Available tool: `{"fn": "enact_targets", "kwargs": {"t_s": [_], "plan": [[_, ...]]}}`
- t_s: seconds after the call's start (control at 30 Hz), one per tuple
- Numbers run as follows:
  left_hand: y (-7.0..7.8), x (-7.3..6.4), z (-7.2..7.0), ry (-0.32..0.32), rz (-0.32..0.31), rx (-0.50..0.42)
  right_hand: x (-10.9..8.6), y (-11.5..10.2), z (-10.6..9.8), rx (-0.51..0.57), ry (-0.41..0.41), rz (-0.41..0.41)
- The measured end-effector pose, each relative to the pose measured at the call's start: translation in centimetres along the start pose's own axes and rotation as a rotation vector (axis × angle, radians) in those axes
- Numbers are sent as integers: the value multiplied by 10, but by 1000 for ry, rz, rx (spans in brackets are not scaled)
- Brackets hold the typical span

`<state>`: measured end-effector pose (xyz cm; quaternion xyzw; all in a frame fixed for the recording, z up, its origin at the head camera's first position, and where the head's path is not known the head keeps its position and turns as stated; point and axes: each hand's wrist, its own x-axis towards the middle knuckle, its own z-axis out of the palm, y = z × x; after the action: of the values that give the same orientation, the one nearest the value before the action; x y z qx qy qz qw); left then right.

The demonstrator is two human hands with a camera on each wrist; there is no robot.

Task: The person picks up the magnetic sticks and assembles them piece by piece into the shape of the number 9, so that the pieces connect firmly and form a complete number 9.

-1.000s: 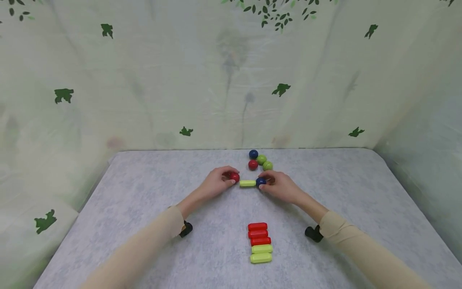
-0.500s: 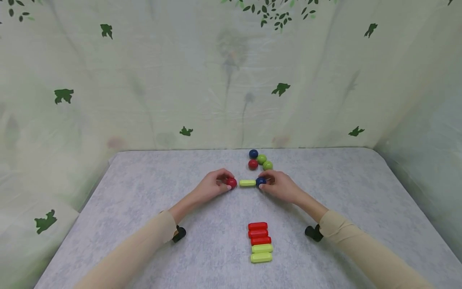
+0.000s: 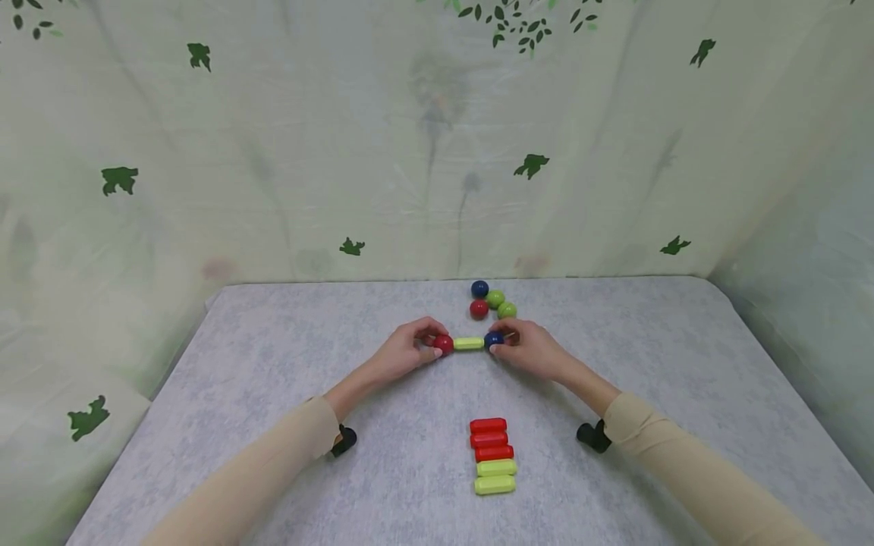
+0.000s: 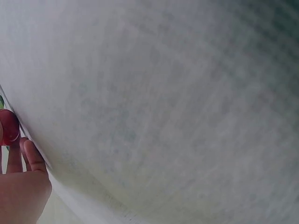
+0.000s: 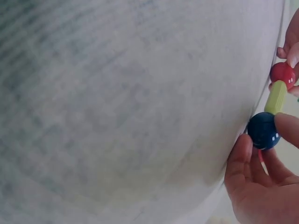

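Observation:
In the head view a yellow-green rod [image 3: 468,344] lies between two balls near the middle of the table. My left hand [image 3: 406,353] pinches a red ball [image 3: 444,345] against the rod's left end. On the other end sits a dark blue ball [image 3: 493,340], held between the thumb and fingers of my right hand [image 3: 532,350]. The right wrist view shows the red ball [image 5: 282,74], rod [image 5: 275,98] and blue ball [image 5: 264,130] touching in one line. Only part of the red ball [image 4: 9,127] and left hand [image 4: 23,186] appears in the left wrist view.
Behind the hands stand another blue ball [image 3: 480,289], another red ball [image 3: 479,309] and two green balls [image 3: 507,310]. Closer to me, three red rods [image 3: 488,440] and two yellow-green rods [image 3: 495,484] lie in a column on the grey table [image 3: 273,341]. A patterned curtain [image 3: 287,152] hangs behind.
The left hand drew the red ball slightly left and nearer, then brought it right until it met the rod's left end. The right hand kept its hold on the blue ball.

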<state>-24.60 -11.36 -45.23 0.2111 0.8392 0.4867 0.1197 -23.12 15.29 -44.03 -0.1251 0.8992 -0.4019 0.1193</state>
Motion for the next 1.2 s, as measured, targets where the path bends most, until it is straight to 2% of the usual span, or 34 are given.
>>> {"fn": "enact_targets", "kwargs": {"t_s": [0.2, 0.33, 0.47, 0.53, 0.6, 0.67, 0.77, 1.0, 1.1, 1.2], "plan": [[2, -1, 0, -6, 7, -7, 2, 3, -4, 68, -63, 3], [3, -2, 0, -8, -23, -18, 1, 3, -5, 91, -84, -3], [11, -7, 4, 42, -45, 56, 1, 1, -5, 87, -81, 1], [17, -12, 8, 91, -10, 119, 1, 0, -5, 83, -77, 4], [25, -20, 14, 134, 60, 163, 0, 0, -5, 79, -73, 5], [33, -27, 22, 142, 127, 174, 0, 1, -4, 74, -69, 3], [43, -40, 35, 81, 173, 156, 0, 2, -4, 69, -65, -3], [49, -60, 61, -120, 113, 114, 0, 3, -4, 55, -55, -24], [48, -63, 68, -179, 84, 88, 0, 2, -4, 43, -50, -31], [47, -62, 73, -213, 55, 84, 0, 2, -4, 36, -46, -38]]}}
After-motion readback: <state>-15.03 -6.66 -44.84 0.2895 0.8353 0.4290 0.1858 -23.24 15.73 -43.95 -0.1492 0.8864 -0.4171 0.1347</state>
